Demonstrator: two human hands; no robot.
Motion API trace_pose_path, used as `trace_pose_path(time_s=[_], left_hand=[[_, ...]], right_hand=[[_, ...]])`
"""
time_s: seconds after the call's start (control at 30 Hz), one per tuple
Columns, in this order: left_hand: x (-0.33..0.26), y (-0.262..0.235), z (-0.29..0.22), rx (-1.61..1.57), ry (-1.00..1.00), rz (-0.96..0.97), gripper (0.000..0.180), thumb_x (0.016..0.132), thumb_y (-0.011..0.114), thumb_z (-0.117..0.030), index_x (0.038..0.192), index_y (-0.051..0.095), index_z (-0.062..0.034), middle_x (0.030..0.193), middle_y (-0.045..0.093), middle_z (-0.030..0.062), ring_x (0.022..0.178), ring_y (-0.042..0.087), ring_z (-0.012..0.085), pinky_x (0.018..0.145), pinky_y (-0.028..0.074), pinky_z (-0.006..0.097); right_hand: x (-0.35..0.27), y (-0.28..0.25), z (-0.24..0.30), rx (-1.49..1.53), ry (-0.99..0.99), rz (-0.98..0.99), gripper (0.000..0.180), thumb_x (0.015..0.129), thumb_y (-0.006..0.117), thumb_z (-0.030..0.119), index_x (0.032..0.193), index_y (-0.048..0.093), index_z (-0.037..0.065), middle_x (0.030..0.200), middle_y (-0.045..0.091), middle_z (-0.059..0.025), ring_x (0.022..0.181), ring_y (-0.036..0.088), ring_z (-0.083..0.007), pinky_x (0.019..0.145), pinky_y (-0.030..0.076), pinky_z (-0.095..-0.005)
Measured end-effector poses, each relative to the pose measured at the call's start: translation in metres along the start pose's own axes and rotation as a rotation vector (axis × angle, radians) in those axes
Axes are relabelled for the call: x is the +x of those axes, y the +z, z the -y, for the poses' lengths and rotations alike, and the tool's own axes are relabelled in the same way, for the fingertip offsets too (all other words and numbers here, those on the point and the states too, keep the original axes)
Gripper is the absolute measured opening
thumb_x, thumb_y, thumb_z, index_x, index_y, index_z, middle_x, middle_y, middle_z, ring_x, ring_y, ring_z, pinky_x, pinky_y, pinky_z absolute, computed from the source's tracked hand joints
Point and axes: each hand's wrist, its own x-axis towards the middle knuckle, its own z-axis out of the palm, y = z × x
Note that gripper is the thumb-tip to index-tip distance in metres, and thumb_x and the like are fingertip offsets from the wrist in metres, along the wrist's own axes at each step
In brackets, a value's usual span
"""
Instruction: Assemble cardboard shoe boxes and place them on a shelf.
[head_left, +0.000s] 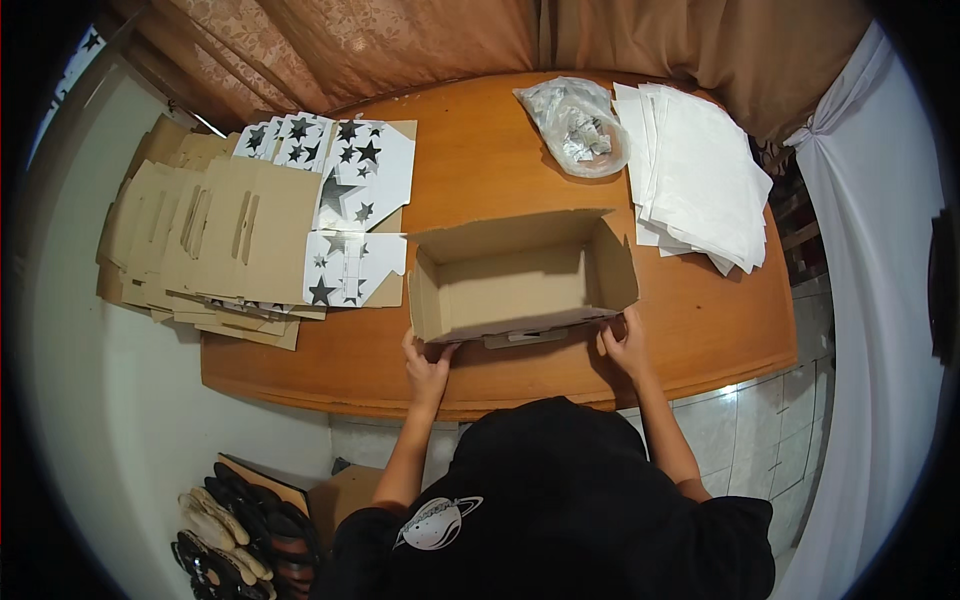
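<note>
A wooden table (480, 170) fills the middle of the view, with curtains hanging behind it. On its left side lies a broad stack of flattened cardboard blanks (215, 240), some plain brown, some white with black stars. At the far right sits a pile of white paper sheets (700, 170), and just beside it a clear plastic bag (575, 120) holding crumpled silvery pieces. Near the front edge stands an open cardboard box (520, 275), upright, its top flaps raised, its brown inside bare. The left hand (426, 368) grips the box's near left corner, fingers curled on the lower edge and thumb up against the wall. The right hand (626, 345) holds the near right corner, fingers partly spread and pressed to the lower edge. A small flap juts from the box's front wall between the two hands. On the floor at lower left lies a row of sandals (240, 530) beside another cardboard piece.
</note>
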Motion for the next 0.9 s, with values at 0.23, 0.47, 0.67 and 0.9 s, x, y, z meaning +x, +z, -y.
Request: trace_pose_path(time_s=[0.23, 0.47, 0.67, 0.9], left_hand=[[0.024, -0.027, -0.033, -0.119, 0.024, 0.212, 0.065, 0.082, 0.06, -0.037, 0.127, 0.031, -0.0013, 0.11, 0.055, 0.0218, 0.103, 0.055, 0.0302, 0.083, 0.043, 0.035], [0.053, -0.033, -0.044, -0.094, -0.4, 0.476, 0.055, 0.086, 0.052, -0.041, 0.121, 0.044, -0.0003, 0.116, 0.053, 0.0196, 0.104, 0.053, 0.0248, 0.085, 0.041, 0.032], [0.048, -0.043, -0.04, -0.09, -0.379, 0.725, 0.079, 0.073, 0.071, -0.033, 0.133, 0.029, -0.0035, 0.118, 0.052, 0.0182, 0.108, 0.05, 0.0246, 0.087, 0.041, 0.033], [0.008, -0.012, -0.041, 0.019, 0.176, 0.136, 0.116, 0.057, 0.081, -0.031, 0.14, 0.003, -0.011, 0.141, 0.015, 0.0239, 0.108, 0.049, 0.0348, 0.087, 0.043, 0.039]], right_hand=[[0.017, -0.03, 0.031, 0.138, 0.185, 0.147, 0.037, 0.086, 0.051, 0.027, 0.111, 0.047, 0.0, 0.108, 0.054, -0.0147, 0.101, 0.051, -0.0232, 0.086, 0.039, -0.0315], [0.037, -0.029, 0.049, 0.067, 0.376, 0.292, 0.053, 0.084, 0.055, 0.038, 0.118, 0.041, -0.001, 0.108, 0.054, -0.0157, 0.103, 0.051, -0.0234, 0.089, 0.038, -0.033], [0.027, -0.043, 0.044, 0.297, 0.254, 0.476, 0.066, 0.076, 0.069, 0.025, 0.127, 0.035, 0.001, 0.128, 0.041, -0.017, 0.117, 0.041, -0.0248, 0.097, 0.033, -0.035], [0.024, -0.039, 0.051, -0.072, 0.334, 0.542, 0.089, 0.07, 0.074, 0.021, 0.137, 0.018, 0.003, 0.134, 0.034, -0.0186, 0.127, 0.028, -0.028, 0.104, 0.024, -0.0348]])
